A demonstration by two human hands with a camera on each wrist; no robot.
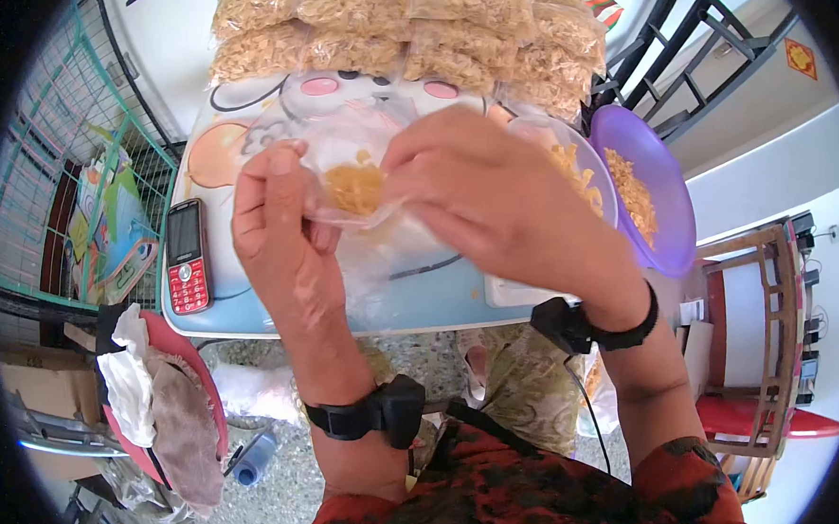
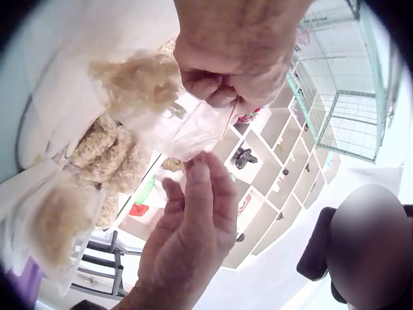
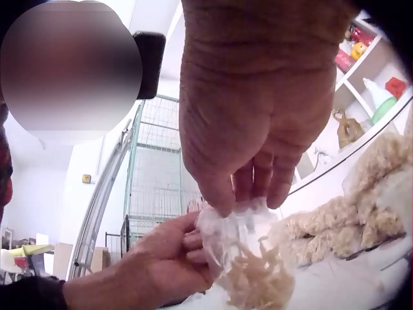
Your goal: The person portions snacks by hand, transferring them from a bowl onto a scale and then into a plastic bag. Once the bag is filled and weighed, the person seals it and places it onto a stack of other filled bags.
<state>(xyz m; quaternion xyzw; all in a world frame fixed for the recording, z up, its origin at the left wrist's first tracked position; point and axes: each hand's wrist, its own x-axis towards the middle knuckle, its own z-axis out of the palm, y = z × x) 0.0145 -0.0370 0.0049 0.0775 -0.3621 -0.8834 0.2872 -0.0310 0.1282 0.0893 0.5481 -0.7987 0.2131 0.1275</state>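
Observation:
A clear plastic bag (image 1: pixel 320 211) with a clump of short yellow pasta-like strips (image 1: pixel 352 190) in it hangs over the table between both hands. My left hand (image 1: pixel 284 222) pinches one side of its mouth between thumb and fingers. On the opposite side, my right hand (image 1: pixel 508 195) grips the plastic with thumb and fingertips. From the right wrist, the strips (image 3: pixel 258 281) hang below the gathered plastic, with the left hand (image 3: pixel 145 261) beside them. The left wrist view has the right hand's (image 2: pixel 193 210) thumb and forefinger at the bag's edge.
Filled clear bags (image 1: pixel 357 7) are stacked along the table's far side. To the right stand a white tub (image 1: pixel 609 191) of yellow strips and a purple basin (image 1: pixel 673 214) holding more pieces. A red keypad phone (image 1: pixel 187 259) lies at the table's left edge, near a green wire cage (image 1: pixel 51 148).

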